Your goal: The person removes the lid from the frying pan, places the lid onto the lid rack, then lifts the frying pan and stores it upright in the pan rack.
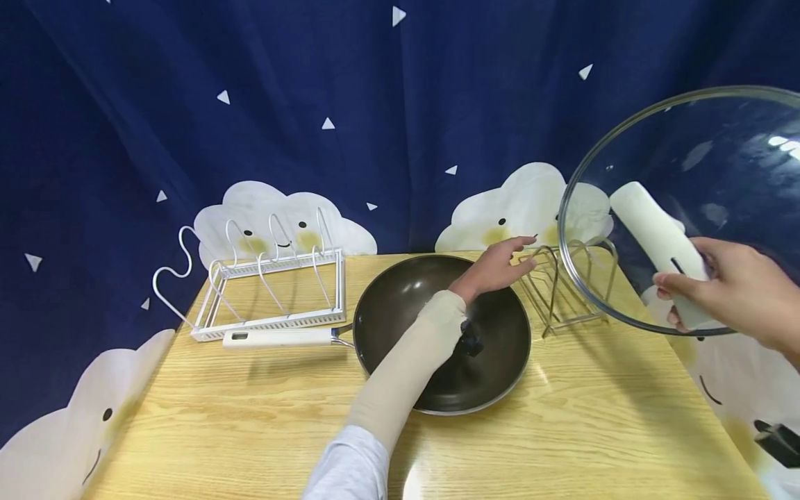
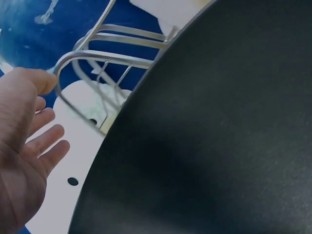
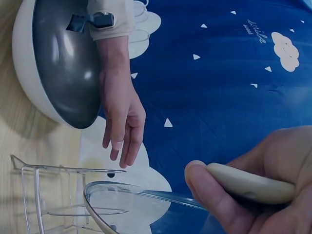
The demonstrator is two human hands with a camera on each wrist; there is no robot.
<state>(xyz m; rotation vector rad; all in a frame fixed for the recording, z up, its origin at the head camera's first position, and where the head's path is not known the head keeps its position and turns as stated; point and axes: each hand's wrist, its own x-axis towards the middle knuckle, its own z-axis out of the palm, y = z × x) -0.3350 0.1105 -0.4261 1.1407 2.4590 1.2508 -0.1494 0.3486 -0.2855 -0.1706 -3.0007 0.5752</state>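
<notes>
My right hand grips the white handle of a large glass lid, which is held up tilted at the right. In the right wrist view the lid's rim overlaps the wire rack. My left hand reaches across a dark wok, fingers extended and holding nothing. Its fingertips are close to the upright loops of the metal rack, with the thumb right by one loop in the left wrist view. The wok sits on the table, its white handle pointing left.
A white wire rack with curved dividers stands at the back left of the wooden table. Behind the table hangs a dark blue curtain with white clouds and triangles.
</notes>
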